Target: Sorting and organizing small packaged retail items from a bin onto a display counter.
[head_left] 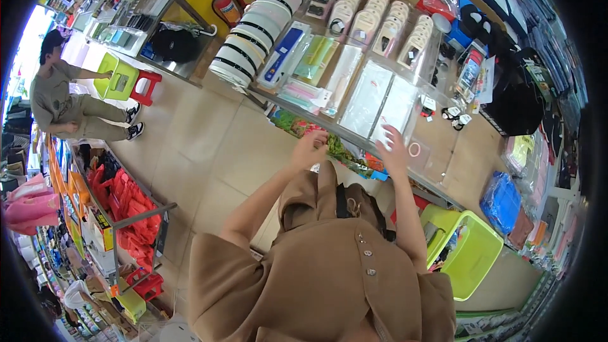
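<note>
My right hand (394,152) is raised over the table's front edge, fingers apart and holding nothing. It is nearest to a white flat pack in clear plastic (398,102); whether it touches the pack I cannot tell. Beside that pack lies a second clear-wrapped white pack (366,98). My left hand (309,150) hovers just off the front edge, its fingers loosely bent and apart, with nothing visible in them. A small pink ring-shaped item (414,149) lies on the table right of my right hand. Small carded accessories (428,106) lie farther right.
Rows of carded hair accessories (367,22) and a column of headbands (256,31) fill the table's far side. A green bin (472,259) stands by my right arm. At left are a rack of red packs (130,199) and a person (69,98) beside a green basket (116,78).
</note>
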### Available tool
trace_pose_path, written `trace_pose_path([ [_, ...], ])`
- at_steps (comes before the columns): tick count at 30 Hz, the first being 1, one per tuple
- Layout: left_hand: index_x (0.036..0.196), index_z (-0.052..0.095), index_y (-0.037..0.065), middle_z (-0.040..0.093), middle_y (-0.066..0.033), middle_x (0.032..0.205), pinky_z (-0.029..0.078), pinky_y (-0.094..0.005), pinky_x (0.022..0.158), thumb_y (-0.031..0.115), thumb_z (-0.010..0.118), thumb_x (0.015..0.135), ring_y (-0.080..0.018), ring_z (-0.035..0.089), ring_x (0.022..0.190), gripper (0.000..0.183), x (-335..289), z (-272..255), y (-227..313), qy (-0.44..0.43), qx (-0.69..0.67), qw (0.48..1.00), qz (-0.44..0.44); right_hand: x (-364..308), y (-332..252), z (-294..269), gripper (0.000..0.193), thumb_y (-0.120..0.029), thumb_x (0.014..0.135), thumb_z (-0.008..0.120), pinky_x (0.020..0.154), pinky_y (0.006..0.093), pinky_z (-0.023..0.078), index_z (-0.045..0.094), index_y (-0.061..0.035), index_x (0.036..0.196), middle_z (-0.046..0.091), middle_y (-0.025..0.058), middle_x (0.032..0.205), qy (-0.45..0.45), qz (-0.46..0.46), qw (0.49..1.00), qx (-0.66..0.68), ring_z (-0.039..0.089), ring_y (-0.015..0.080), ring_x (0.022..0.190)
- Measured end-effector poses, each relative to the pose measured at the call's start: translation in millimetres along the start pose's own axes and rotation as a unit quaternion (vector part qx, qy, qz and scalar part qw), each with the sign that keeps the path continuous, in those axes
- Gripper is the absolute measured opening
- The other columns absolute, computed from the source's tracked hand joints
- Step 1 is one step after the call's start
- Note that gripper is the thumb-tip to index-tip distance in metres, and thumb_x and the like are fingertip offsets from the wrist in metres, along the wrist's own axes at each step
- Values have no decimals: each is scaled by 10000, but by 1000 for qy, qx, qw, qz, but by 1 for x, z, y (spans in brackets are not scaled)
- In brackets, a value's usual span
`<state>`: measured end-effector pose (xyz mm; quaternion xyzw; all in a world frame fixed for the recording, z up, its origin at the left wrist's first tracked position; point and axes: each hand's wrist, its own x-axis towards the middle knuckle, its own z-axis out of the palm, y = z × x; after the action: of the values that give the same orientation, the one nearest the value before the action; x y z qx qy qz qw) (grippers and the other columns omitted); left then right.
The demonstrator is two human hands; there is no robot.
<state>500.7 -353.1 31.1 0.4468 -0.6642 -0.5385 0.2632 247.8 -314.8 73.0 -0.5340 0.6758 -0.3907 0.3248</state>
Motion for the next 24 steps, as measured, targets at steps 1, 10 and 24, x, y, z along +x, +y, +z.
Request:
trace_pose_path([
  [1, 1097, 509, 31, 588, -108, 978, 480, -302, 740, 107, 585, 758, -174, 580, 842, 355, -6, -17, -1, 45, -39, 998, -32, 15, -21, 22, 440, -142, 731, 628, 842, 372, 427, 467, -56, 1131, 501, 116, 1137, -41, -32, 999, 8, 506, 271, 1027],
  [10, 1149, 473, 9, 560, -108, 1053, 447, -298, 807, 58, 537, 803, -184, 548, 936, 356, -41, -47, 4, 129, -122, 971, -160, 134, -37, 166, 750, -374, 608, 710, 924, 433, 355, 400, -17, 1191, 441, 239, 1173, -204, -96, 958, -178, 406, 390, 1111],
  [24, 1161, 442, -2, 494, -206, 1119, 418, -354, 864, 115, 618, 714, -313, 498, 1023, 494, 33, -85, -18, 269, 33, 959, -86, 182, -31, 192, 943, -452, 462, 772, 855, 389, 418, 400, 86, 1140, 516, 292, 1051, -411, -89, 866, -272, 519, 385, 983],
])
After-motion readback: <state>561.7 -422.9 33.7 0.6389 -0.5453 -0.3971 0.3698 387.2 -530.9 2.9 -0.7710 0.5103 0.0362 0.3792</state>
